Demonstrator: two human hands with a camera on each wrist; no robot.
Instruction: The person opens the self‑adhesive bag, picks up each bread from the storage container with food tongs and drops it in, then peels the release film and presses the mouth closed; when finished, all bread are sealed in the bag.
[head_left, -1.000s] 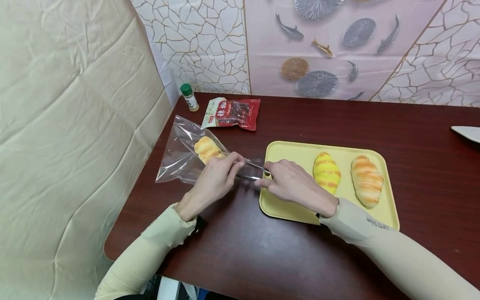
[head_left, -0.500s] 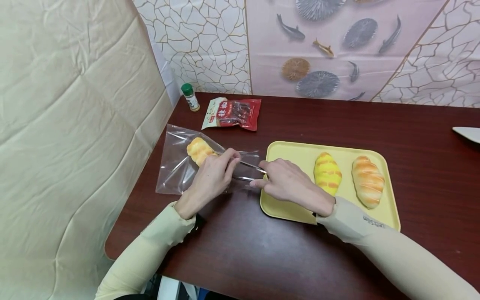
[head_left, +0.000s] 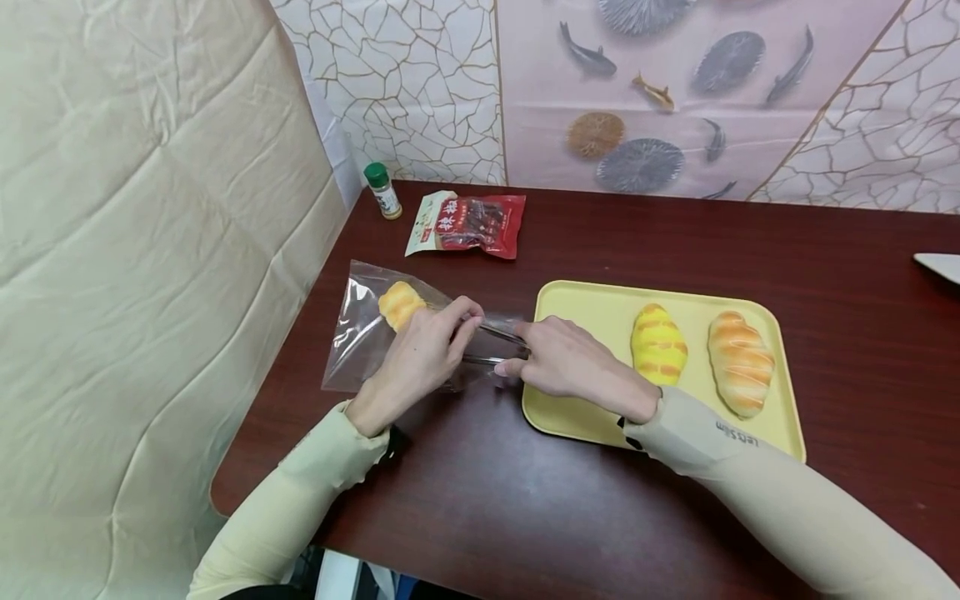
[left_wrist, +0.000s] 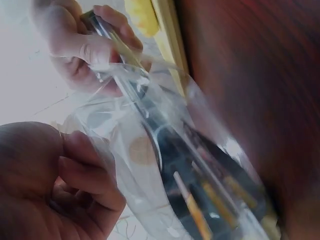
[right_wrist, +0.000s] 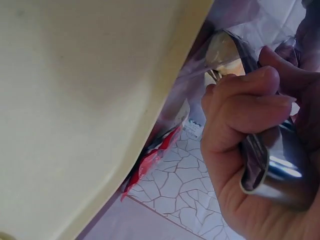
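My left hand point(head_left: 423, 354) pinches the mouth edge of a clear plastic bag point(head_left: 356, 333) lying at the left of the table. Inside the bag is a pale yellow bread roll point(head_left: 400, 303), partly covered by that hand in the head view. Metal tongs point(head_left: 504, 335) reach into the bag mouth, and my right hand point(head_left: 573, 358) grips their handle end over the tray's left edge. In the left wrist view the bag film wraps around the tongs point(left_wrist: 135, 90). The right wrist view shows the fingers curled round the shiny tongs point(right_wrist: 287, 172).
A yellow tray point(head_left: 585, 304) holds a bright yellow bread roll point(head_left: 660, 346) and a browned bread roll point(head_left: 741, 364). Behind the bag stand a green-capped jar point(head_left: 384, 192) and a red food packet point(head_left: 472, 223). A white object point(head_left: 941, 267) shows at the right edge.
My right hand and the tongs have moved slightly left, further into the bag. The bread roll in it has shifted left, and the bag's far corner has sunk lower.
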